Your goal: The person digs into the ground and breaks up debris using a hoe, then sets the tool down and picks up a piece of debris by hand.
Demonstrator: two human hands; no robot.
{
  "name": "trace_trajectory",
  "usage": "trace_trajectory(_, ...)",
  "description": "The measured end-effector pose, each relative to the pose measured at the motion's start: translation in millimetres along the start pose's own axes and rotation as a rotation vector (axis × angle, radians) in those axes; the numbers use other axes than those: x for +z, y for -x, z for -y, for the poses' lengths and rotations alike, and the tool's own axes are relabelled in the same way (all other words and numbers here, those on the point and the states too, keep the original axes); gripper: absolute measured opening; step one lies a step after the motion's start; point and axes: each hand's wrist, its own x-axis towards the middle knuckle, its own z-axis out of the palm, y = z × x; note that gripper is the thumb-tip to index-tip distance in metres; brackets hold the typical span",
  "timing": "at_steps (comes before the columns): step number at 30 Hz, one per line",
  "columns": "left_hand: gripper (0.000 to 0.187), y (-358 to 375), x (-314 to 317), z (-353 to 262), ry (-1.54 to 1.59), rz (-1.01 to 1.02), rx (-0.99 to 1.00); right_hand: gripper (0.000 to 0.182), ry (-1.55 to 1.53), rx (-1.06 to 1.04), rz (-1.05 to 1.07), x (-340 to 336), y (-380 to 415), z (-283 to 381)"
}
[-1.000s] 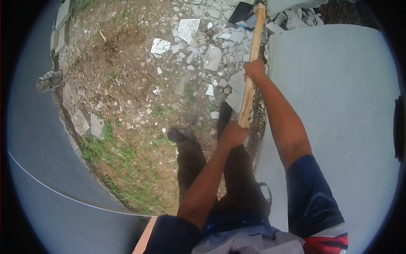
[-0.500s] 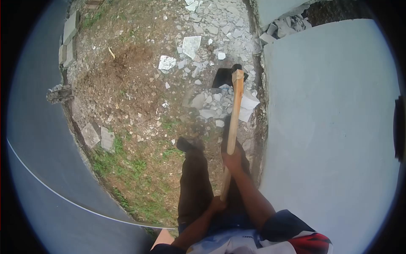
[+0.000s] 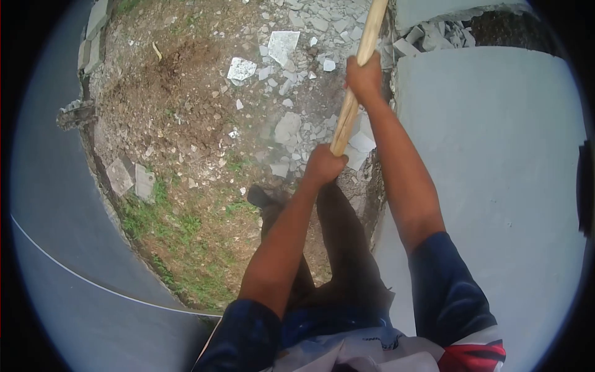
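Both my hands are wrapped round the pale wooden handle of a hoe [image 3: 373, 30]. My left hand [image 3: 326, 165] grips its lower end, above my legs. Further up the handle, my right hand [image 3: 364, 77] is closed round it near the wall side. The handle slants up to the right and leaves the top of the view, so the hoe's dark blade is out of sight. Beneath the handle lie broken grey and white rubble pieces [image 3: 287, 128], with a pale slab fragment [image 3: 362, 141] against the foot of the right wall.
A smooth grey wall [image 3: 483, 186] stands close on my right, with rubble in a gap [image 3: 434, 36] at its top. Another grey wall [image 3: 56, 204] runs along the left, with a thin white line [image 3: 118, 290] across it. Flat broken pieces [image 3: 283, 48] and grass [image 3: 180, 223] cover the ground.
Both hands have risen and moved forward with the hoe, and my arms are stretched out further. The blade, seen before on the rubble, has gone out of view at the top.
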Motion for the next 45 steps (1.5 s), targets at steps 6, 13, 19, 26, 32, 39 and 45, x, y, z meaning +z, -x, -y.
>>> trace_trajectory(6, 0.024, 30.4, 29.2, -20.8, 0.62, 0.087, -0.344, 0.052, 0.27, 0.169, 0.288, 32.0, -15.6, -10.7)
trace_trajectory(13, 0.029, 54.8, 19.7, 5.8, 0.191, -0.082, -0.093, 0.053, 0.13, 0.293, 0.283, 30.7, -1.8, -24.9)
trace_trajectory(19, 0.025, 166.1, 10.2, 76.5, 0.576, 0.015, -0.366, 0.055, 0.344, 0.147, 0.223, 60.8, 140.2, -21.0)
trace_trajectory(26, 0.035, 330.7, 16.1, 227.3, -0.037, 0.068, -0.447, 0.039, 0.001, 0.173, 0.189, 101.0, 347.6, -171.1)
trace_trajectory(32, 0.036, 315.2, 25.8, 200.4, -0.03, 0.078, -0.266, 0.033, -0.379, 0.427, 0.242, 31.7, 333.9, -83.5)
trace_trajectory(39, 0.032, 118.4, -62.6, 71.7, -0.101, -0.002, 0.053, 0.044, -0.37, -0.169, 0.061, 31.8, 167.8, 42.5)
trace_trajectory(45, 0.039, 4.5, -103.6, 44.0, 0.059, -0.066, -0.086, 0.052, 0.066, -0.07, 0.103, 125.5, 20.4, 30.1)
